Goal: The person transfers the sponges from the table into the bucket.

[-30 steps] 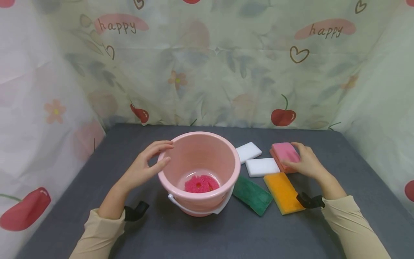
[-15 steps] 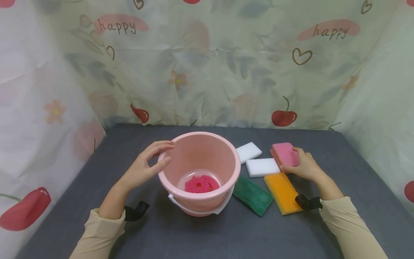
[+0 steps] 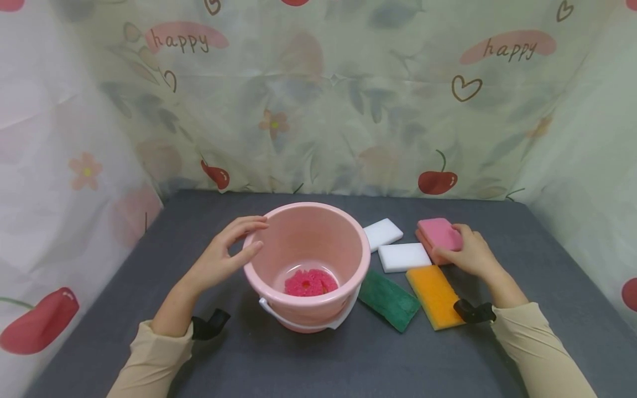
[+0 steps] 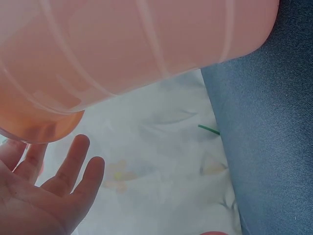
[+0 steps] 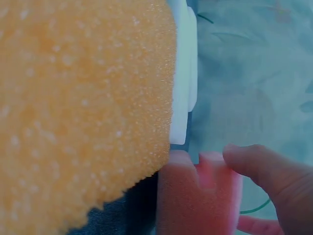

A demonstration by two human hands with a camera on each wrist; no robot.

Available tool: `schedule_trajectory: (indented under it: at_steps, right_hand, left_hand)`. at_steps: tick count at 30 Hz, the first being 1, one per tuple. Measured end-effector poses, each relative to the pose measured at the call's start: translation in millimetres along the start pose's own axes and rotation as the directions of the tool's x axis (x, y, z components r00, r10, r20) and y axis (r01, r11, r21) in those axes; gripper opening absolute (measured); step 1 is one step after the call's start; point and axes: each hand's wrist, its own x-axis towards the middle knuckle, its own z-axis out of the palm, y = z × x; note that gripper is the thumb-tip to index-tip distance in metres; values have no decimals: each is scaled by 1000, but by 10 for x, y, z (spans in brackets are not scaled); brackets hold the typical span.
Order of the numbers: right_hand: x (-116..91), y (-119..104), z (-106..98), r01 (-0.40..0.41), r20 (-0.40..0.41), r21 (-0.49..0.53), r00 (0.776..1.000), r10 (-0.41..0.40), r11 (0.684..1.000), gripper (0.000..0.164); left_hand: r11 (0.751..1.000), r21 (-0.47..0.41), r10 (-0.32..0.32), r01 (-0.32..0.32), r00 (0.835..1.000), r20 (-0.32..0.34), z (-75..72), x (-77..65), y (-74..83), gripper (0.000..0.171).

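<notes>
In the head view my right hand (image 3: 473,251) pinches a pink sponge (image 3: 440,232) between thumb and fingertips. That sponge sits over a reddish-orange one (image 3: 425,247). The right wrist view shows the thumb (image 5: 249,159) on the upper pink layer, which has a notch in its edge; the other fingers are mostly hidden. My left hand (image 3: 224,251) is at the left rim of a pink bucket (image 3: 308,312), fingers loosely extended and thumb overlapping the rim. The left wrist view has those fingers (image 4: 71,161) spread beside the rim. Inside the bucket lies a bright pink, rough-textured piece (image 3: 311,283).
Two white sponges (image 3: 404,257) lie between bucket and right hand. Nearer are a green scouring pad (image 3: 389,301) and a yellow-orange sponge (image 3: 435,296), partly under the right wrist camera (image 3: 475,311). The bucket's white handle (image 3: 343,315) hangs in front. Printed cloth (image 3: 333,138) walls the dark table.
My right hand has closed in on the pink sponge, thumb and fingers now at its edges, and the sponge has risen slightly. The left hand and bucket stay still.
</notes>
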Motion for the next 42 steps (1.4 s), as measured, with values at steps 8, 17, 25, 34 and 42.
schedule_trajectory:
  at_steps: [8, 17, 25, 34, 42]
  right_hand:
    - [-37, -57, -35, 31, -112, 25, 993, -28, 999, 81]
    - [-74, -132, -88, 57, -216, 59, 975, -43, 997, 77]
    - [-106, -174, -123, 74, -261, 76, 964, -52, 994, 74]
    - [-131, -259, -192, 97, -284, 97, 957, -66, 991, 72]
    - [-147, -367, -244, 124, -309, 110, 947, -84, 986, 71]
  left_hand:
    - [1000, -5, 8, -8, 1000, -3, 2, -8, -27, 39]
    - [1000, -15, -2, 2, 1000, 0, 0, -11, -22, 39]
    - [1000, -12, 3, -3, 1000, 0, 10, -13, -24, 40]
    - [1000, -11, 10, -10, 1000, 0, -12, 7, -17, 38]
    - [1000, -9, 14, -14, 1000, -2, -33, 24, -14, 37]
